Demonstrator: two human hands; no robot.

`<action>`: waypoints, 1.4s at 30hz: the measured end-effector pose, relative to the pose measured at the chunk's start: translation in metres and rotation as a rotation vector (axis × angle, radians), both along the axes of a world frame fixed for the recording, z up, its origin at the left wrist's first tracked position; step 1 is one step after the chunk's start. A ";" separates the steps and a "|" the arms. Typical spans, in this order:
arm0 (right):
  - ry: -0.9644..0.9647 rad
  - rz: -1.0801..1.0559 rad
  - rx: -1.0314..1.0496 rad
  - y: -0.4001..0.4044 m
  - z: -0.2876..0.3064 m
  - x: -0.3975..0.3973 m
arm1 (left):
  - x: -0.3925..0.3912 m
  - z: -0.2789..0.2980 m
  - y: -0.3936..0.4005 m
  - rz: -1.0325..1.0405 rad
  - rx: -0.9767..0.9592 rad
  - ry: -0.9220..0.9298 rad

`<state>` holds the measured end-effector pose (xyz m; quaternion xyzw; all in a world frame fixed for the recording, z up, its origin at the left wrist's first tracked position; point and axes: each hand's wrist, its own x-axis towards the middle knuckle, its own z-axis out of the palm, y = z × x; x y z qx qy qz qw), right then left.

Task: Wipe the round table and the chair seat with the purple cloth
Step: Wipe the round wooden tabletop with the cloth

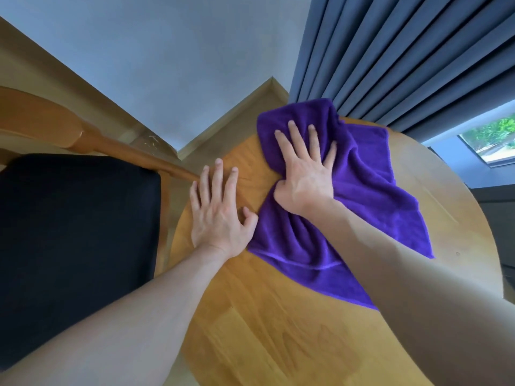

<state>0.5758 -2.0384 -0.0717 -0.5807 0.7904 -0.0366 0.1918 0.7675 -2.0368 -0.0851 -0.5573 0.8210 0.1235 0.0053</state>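
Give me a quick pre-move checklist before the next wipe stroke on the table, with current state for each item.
1. Right hand flat on the purple cloth, fingers spread: ok.
2. Cloth lying on the round table: ok, though its far edge bunches at the table rim.
3. Left hand flat on bare wood beside the cloth, bracing: ok.
4. Stroke path toward the near side free of objects: ok, only bare wood in view.
5. Table surface already clean or not: cannot tell.
6. Chair seat wiped: not ok as far as shown; the cloth is on the table and nothing touches the seat.
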 end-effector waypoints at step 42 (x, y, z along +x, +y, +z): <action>-0.049 0.189 -0.099 0.039 -0.004 0.039 | 0.007 -0.005 -0.001 -0.024 -0.007 -0.019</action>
